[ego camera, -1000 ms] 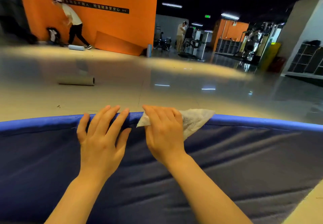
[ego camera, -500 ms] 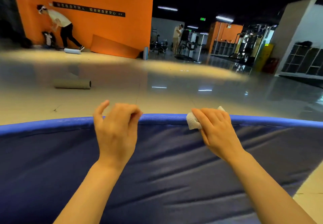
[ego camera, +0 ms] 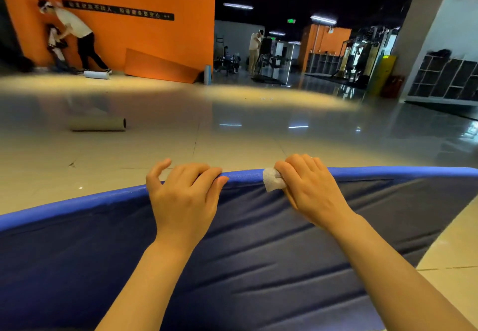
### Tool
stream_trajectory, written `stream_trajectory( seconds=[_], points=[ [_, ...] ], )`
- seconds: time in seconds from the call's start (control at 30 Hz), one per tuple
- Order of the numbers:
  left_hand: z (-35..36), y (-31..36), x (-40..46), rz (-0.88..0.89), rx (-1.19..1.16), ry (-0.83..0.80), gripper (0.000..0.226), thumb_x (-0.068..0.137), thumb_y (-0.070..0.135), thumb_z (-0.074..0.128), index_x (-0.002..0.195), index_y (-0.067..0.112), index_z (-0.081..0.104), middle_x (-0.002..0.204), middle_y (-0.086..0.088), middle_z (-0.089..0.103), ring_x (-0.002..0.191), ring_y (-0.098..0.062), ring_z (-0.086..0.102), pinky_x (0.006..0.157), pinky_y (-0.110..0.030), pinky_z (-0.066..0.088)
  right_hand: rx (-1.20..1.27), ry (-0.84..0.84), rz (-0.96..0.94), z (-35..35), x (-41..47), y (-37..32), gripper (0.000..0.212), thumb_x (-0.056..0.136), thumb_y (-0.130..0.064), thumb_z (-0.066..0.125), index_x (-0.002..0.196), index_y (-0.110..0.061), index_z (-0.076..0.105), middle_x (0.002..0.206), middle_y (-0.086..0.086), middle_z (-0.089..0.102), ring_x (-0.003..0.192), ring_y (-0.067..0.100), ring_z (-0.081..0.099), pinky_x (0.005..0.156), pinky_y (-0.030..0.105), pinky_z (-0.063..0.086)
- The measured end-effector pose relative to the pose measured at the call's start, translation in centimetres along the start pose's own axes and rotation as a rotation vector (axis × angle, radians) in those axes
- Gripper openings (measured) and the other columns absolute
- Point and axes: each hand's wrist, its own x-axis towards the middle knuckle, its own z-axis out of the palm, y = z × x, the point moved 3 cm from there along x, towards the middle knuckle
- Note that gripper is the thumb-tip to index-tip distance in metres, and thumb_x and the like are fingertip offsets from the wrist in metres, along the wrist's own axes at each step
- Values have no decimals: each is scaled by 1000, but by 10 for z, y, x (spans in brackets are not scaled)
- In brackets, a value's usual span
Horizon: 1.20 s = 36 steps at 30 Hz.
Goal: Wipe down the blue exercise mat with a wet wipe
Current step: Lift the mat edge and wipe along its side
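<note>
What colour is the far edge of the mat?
Bright blue along the mat's far edge; the top surface looks darker navy. Head view.

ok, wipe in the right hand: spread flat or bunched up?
Bunched. Only a small crumpled wad of the wet wipe shows, pinched under the right hand at the mat's edge.

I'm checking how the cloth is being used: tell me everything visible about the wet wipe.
The wet wipe is white, looks like thin textured fabric, and is crumpled into a small wad. The right hand grips it, fingers curled round it, so only its left part shows. It sits against the blue mat at the far edge.
</note>
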Motion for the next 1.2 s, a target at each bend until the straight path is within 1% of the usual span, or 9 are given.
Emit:
stream_trajectory(
  seconds=[0.13, 0.3, 0.47, 0.6, 0.73, 0.87, 1.03, 1.13, 1.2],
  points=[
    [12, 22, 20, 14, -78, 53, 27, 96, 29, 58, 73, 22, 71, 74, 8, 67, 68, -16, 65, 100, -34, 26, -47, -33, 25, -19, -11, 21, 18, 87, -17, 43, 97, -10, 57, 85, 8, 52, 70, 28, 40, 63, 37, 26],
    [64, 104, 40, 26, -284, -48, 28, 92, 30, 57, 69, 22, 69, 66, 8, 62, 63, -18, 60, 96, -34, 29, -138, -142, 202, -53, -70, 94, 20, 87, -23, 42, 104, -16, 49, 89, 9, 55, 71, 33, 49, 66, 36, 31],
    [94, 155, 44, 107, -472, -198, 28, 92, 31, 50, 83, 19, 74, 79, 5, 68, 73, -21, 62, 99, -33, 29, -97, -128, 489, -62, -115, 140, 33, 97, -30, 38, 107, -12, 63, 96, 8, 64, 85, 35, 56, 99, 45, 28],
    [63, 108, 8, 229, -305, -234, 37, 88, 21, 60, 124, 15, 63, 120, -5, 65, 111, -23, 54, 112, -46, 22, -30, -87, 567, -43, -101, 132, 48, 102, -35, 24, 102, -13, 67, 93, 6, 67, 84, 34, 57, 88, 46, 36],
    [3, 23, -30, -76, 121, -229, 49, 95, 29, 50, 143, 23, 46, 146, -8, 49, 135, -25, 39, 115, -59, -2, 59, 38, 603, -19, -63, 90, 50, 100, -29, 25, 109, -15, 71, 96, 5, 70, 88, 33, 58, 93, 47, 37],
    [-33, -24, -39, -227, 218, -231, 59, 95, 46, 42, 148, 20, 38, 154, -13, 35, 143, -31, 26, 116, -51, -15, 297, 151, 540, 1, -5, 1, 47, 101, -30, 28, 113, -19, 72, 99, -1, 72, 86, 23, 56, 88, 41, 36],
    [-35, -42, -34, -168, 72, -240, 52, 95, 37, 44, 142, 13, 47, 152, -14, 38, 145, -32, 26, 120, -45, -9, 625, 130, 301, 10, 52, -119, 49, 90, -22, 40, 137, -20, 55, 116, -2, 64, 106, 14, 52, 106, 37, 27],
    [-52, -78, -41, -312, 168, -215, 49, 94, 37, 47, 138, 17, 54, 151, -12, 41, 144, -32, 28, 112, -67, -5, 478, 140, 277, 15, 49, -91, 48, 88, -21, 52, 136, -13, 55, 125, 5, 60, 104, 28, 55, 100, 44, 36],
    [-63, -102, -44, -416, 218, -199, 46, 93, 40, 50, 135, 25, 58, 149, -8, 44, 145, -31, 29, 102, -79, -3, 204, 138, 365, 21, 28, -51, 40, 87, -24, 52, 124, -16, 62, 118, 3, 62, 107, 31, 56, 109, 50, 25]
  ],
)
